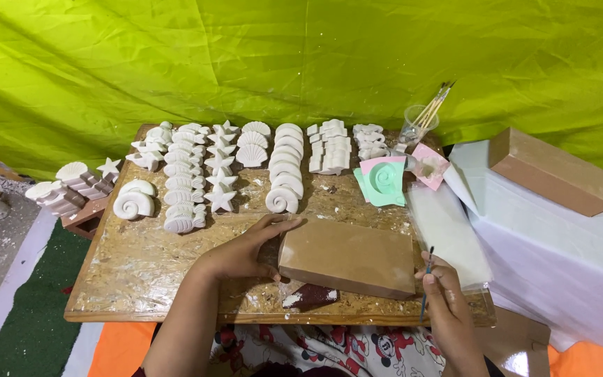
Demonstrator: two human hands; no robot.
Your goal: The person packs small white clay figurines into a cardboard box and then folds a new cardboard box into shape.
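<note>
Left hand (246,251) resting open-fingered against brown cardboard box (347,257) on wooden board (141,272), right hand (444,293) pinching thin paintbrush (426,279) upright, white plaster shells (284,171) lying beyond.

Two bare hands are in view: the left hand (246,253) and the right hand (443,286). Two brown boxes are present, one on the board (347,257) and one on the white cloth (549,171). One thin paintbrush (427,279) is in the right hand. One clear cup (417,126) holds several brushes; the exact count cannot be told. Two silicone moulds lie there, one green (383,181) and one pink (428,165). Five white stars (220,199) are countable. The white shell casts (284,164) stand in rows, too many and too overlapped to count exactly.
</note>
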